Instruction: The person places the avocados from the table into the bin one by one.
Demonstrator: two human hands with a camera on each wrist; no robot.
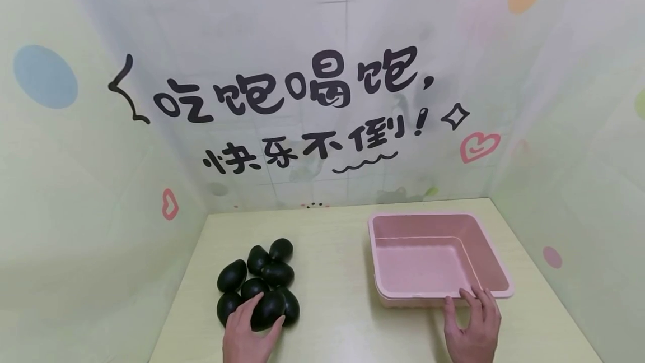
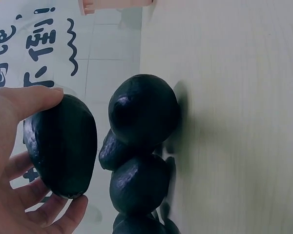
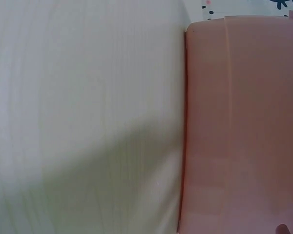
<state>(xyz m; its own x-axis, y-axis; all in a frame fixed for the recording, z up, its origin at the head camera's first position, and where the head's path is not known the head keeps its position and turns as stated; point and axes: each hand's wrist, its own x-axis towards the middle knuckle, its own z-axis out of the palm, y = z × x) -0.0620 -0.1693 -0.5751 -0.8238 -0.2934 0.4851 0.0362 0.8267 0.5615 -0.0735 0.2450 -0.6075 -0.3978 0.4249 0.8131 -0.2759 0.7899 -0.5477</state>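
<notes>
Fingers (image 2: 74, 214) of the left hand (image 1: 248, 336) grip a dark avocado (image 2: 68, 146)

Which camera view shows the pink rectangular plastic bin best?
The head view: the pink rectangular plastic bin appears nearly whole from above, inside included. The left wrist view shows only a fragment at the top edge; the right wrist view shows a cropped outer side.

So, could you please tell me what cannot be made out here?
Head view: part of the avocado pile, covered by the held avocado and left hand.
Left wrist view: the lowest avocados, cut off by the bottom edge.
Right wrist view: most of the right hand, cut off by the bottom edge.
Right wrist view: inside of the pink basin, hidden by its outer wall.
</notes>
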